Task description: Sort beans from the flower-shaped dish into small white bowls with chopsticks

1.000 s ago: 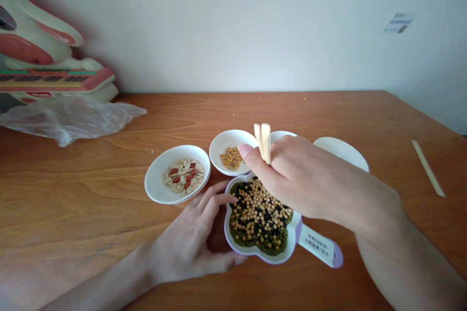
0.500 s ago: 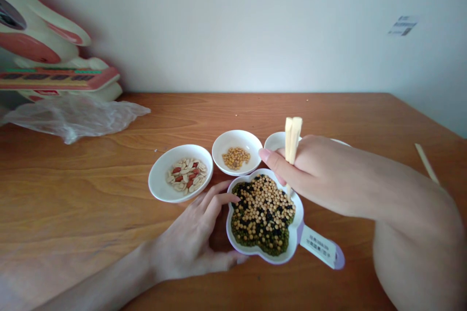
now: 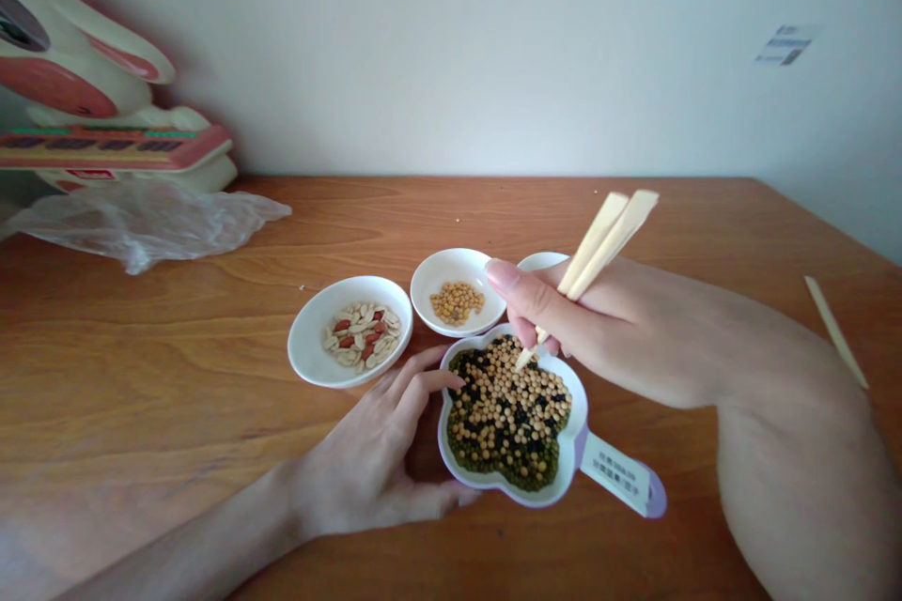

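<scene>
A white flower-shaped bowl with a purple labelled handle holds mixed yellow, black and green beans. My left hand cups its left rim, fingers and thumb around the edge. My right hand is closed on a pair of pale wooden chopsticks, tilted up to the right, their tips down in the beans near the bowl's far side. Behind stand a small white dish of yellow beans and a white dish of peanuts and pale seeds.
Another white dish peeks out behind my right hand. A crumpled clear plastic bag and a large white-and-red toy sit at the back left. A single wooden stick lies at the right on the wooden table.
My right hand drew back to the right from over the yellow-bean dish, and the chopsticks tilted from upright to leaning right with tips in the mixed beans. My left hand stayed put.
</scene>
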The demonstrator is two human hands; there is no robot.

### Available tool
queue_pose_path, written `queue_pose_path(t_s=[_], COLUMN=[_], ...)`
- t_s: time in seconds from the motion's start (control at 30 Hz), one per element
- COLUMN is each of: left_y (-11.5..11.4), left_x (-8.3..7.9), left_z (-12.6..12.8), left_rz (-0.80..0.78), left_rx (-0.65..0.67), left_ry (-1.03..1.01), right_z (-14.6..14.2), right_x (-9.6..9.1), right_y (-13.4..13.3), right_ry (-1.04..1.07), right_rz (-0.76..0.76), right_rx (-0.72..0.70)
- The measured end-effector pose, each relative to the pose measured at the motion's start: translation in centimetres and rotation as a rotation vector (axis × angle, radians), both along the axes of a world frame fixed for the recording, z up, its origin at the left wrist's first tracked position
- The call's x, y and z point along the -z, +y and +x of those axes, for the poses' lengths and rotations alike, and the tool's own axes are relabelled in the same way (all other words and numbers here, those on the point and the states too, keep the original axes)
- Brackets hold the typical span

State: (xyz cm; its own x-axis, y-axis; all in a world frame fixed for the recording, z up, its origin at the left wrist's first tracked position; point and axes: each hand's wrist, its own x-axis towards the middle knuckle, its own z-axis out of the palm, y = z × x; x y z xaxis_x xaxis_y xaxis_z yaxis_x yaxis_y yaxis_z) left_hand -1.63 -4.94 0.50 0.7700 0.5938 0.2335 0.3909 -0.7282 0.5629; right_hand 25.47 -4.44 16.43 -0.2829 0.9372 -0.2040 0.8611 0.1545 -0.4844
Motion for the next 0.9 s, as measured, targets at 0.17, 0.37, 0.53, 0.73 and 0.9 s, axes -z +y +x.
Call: queue_pose_path(t_s=[0.17,0.37,0.53,0.73,0.9], left_y=[0.0,0.2,0.1,0.1,0.1], left_x=[-0.1,-0.1,-0.2,0.0,-0.2], left_z=[-0.1,0.2,0.2,0.0,0.1], left_rz=[-0.022,-0.027,-0.038,-0.048,-0.036], left_rx=[0.000,0.010,0.005,0.013,0.015], left_ry=[0.028,-0.009,0.010,0.012,0.006], right_z=[-0.6,-1.2,-1.4,-1.5,-1.6], right_x=[0.1,0.6,0.8,1.1,1.4], right_y=[0.0,0.2,0.3,0.3,0.6], right_ry=[0.006,0.006,-0.006,-0.005,-0.007], right_rz=[0.056,0.098,0.077,0.085,0.154], right_rx=[-0.007,-0.030,-0.093,-0.108,-0.099])
